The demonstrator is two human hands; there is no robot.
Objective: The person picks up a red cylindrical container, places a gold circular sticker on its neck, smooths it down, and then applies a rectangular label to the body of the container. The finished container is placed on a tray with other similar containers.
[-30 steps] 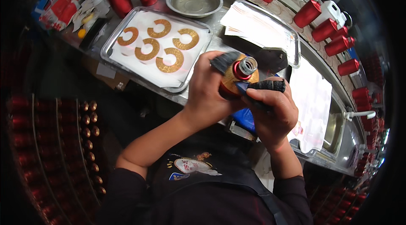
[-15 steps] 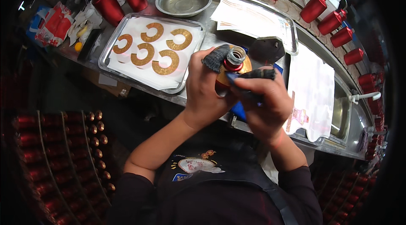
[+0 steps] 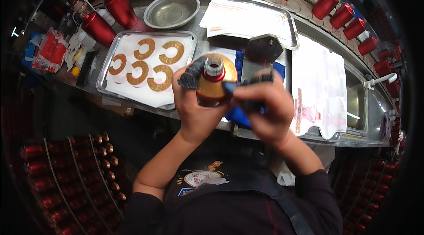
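A bottle (image 3: 205,88) with a gold shoulder, a red ring at its neck and a clear threaded mouth stands upright in my left hand (image 3: 194,118), whose fingers wrap its side. A black cover sits on the left thumb. My right hand (image 3: 269,113), closed and partly blurred, is at the bottle's right side, with a black cover on one finger. From its fingers a dark blue tip (image 3: 229,87) touches the gold shoulder; whether it is a tool or a covered fingertip I cannot tell. Gold C-shaped labels (image 3: 137,72) lie on a white sheet to the left.
A metal tray (image 3: 102,76) holds the label sheet. Behind it are a metal bowl (image 3: 150,14) and red bottles (image 3: 120,10). A dark angled stand (image 3: 263,51) is beyond my hands. White sheets (image 3: 320,76) lie by the sink (image 3: 357,98) at right. Racked red bottles (image 3: 62,160) fill the lower left.
In the picture, both hands and the bottle have shifted left. The bottle's gold shoulder now shows more fully, and the blue tip has moved from near the neck to the shoulder's right side.
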